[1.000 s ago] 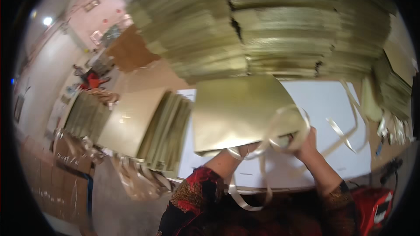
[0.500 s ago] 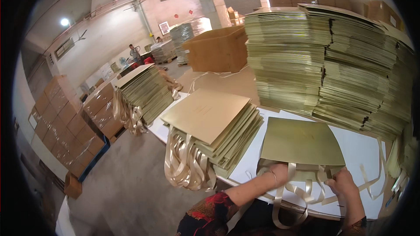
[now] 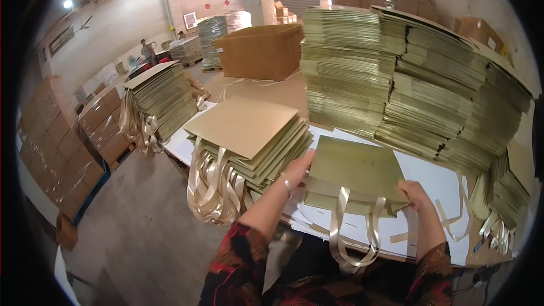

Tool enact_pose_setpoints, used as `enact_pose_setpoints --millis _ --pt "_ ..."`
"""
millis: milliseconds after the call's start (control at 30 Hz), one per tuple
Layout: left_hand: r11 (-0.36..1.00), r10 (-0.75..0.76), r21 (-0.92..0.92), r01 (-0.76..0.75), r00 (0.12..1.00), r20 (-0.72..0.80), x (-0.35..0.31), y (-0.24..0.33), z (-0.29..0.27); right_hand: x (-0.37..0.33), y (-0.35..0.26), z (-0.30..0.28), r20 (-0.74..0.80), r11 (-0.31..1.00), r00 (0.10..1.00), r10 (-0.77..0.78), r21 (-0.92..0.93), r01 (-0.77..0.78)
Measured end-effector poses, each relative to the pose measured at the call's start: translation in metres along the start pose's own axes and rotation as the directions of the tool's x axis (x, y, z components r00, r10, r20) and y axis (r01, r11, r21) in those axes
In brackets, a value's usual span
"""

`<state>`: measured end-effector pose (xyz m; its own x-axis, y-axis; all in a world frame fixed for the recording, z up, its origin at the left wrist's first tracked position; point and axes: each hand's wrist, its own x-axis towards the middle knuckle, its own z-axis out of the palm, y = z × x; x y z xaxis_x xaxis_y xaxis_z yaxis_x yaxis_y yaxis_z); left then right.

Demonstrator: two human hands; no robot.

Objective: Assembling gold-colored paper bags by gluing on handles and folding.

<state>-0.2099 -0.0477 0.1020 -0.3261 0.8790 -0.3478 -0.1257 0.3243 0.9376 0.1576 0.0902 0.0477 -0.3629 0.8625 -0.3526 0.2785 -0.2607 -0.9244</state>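
An olive-gold paper bag (image 3: 354,164) lies on the white-covered table in front of me, its mouth toward me. Two cream satin ribbon handles (image 3: 339,221) loop down from the mouth over the table's near edge. At the bag's left edge is my left hand (image 3: 299,170), closed against its side, with the fingertips partly hidden. My right hand (image 3: 415,194) grips the right edge near the mouth, thumb on top. Just left of the bag stands a stack of similar bags (image 3: 243,127), their bundled ribbons (image 3: 212,187) hanging off the edge.
Tall piles of flat olive-gold bags (image 3: 351,73) rise behind the bag. Another bag stack (image 3: 161,99) stands at the table's far left. A large open carton (image 3: 258,54) sits at the back. Loose ribbon (image 3: 456,221) lies at right. Wrapped cartons (image 3: 54,147) stand on a pallet beyond the floor.
My left hand has left the bag's mouth for its left edge, and my right hand now holds the right edge. The ribbon handles hang straighter. The whole view has shifted right.
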Motion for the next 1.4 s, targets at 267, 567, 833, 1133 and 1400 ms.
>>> enact_pose_setpoints --millis 267,567,833,1133,1400 --pt "0.947 0.322 -0.104 -0.305 0.906 0.273 -0.042 -0.023 0.018 -0.087 0.018 0.028 -0.349 0.836 0.899 -0.264 0.382 0.394" --pt "-0.019 1.000 0.942 -0.334 0.016 0.026 -0.143 0.141 -0.136 -0.068 -0.101 0.211 0.160 0.667 0.868 -0.470 0.709 0.231" --pt "0.182 0.302 0.980 0.078 0.944 -0.132 -0.019 0.065 -0.150 0.024 -0.149 0.327 0.467 0.958 0.878 -0.103 0.283 -0.038" --pt "0.152 0.324 0.984 0.090 0.936 -0.135 0.006 0.029 -0.162 0.022 -0.327 0.106 0.006 -0.090 -0.187 -0.982 -0.890 0.448" --pt "0.408 0.606 0.900 -0.151 0.782 -0.144 -0.015 0.044 -0.169 0.023 -0.426 0.025 0.033 0.031 0.197 -0.980 -0.949 0.312"
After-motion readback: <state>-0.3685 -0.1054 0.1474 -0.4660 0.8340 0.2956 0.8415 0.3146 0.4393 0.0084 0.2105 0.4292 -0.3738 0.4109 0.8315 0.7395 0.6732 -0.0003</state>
